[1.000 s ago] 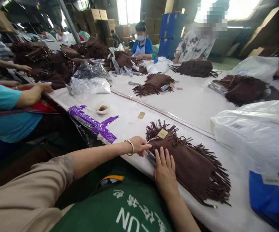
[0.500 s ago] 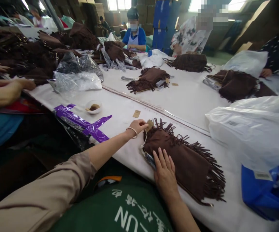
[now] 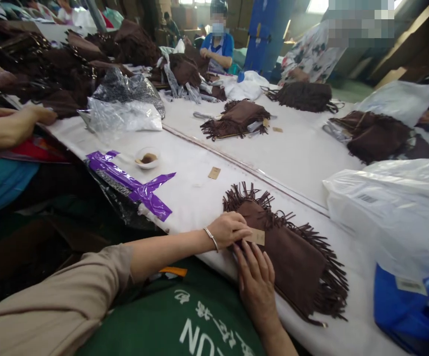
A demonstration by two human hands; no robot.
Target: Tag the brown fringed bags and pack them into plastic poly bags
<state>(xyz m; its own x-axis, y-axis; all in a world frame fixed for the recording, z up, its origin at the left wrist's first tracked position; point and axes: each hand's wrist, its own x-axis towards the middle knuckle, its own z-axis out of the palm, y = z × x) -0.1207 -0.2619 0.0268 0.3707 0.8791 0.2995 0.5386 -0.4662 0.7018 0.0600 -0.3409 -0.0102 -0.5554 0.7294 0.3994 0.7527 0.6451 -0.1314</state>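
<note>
A brown suede bag with long fringe [image 3: 296,267] lies flat on the white table [image 3: 195,198] right in front of me. My left hand [image 3: 229,230], with a thin silver bangle on its wrist, pinches a small kraft paper tag [image 3: 256,237] just above the bag's near side. My right hand [image 3: 255,282] rests on the bag's near edge, with its fingers spread and pressing the suede. A string from the tag is hidden under my hand.
A black package crossed with purple tape [image 3: 128,185] and a small white bowl [image 3: 146,157] sit to the left. A loose kraft tag [image 3: 214,172] lies beyond them. White plastic bags [image 3: 388,217] are piled right. A co-worker's hand [image 3: 38,115] reaches in at left.
My left hand has moved down and right with the tag, from the bag's upper fringe to its near side. My right hand stays on the bag.
</note>
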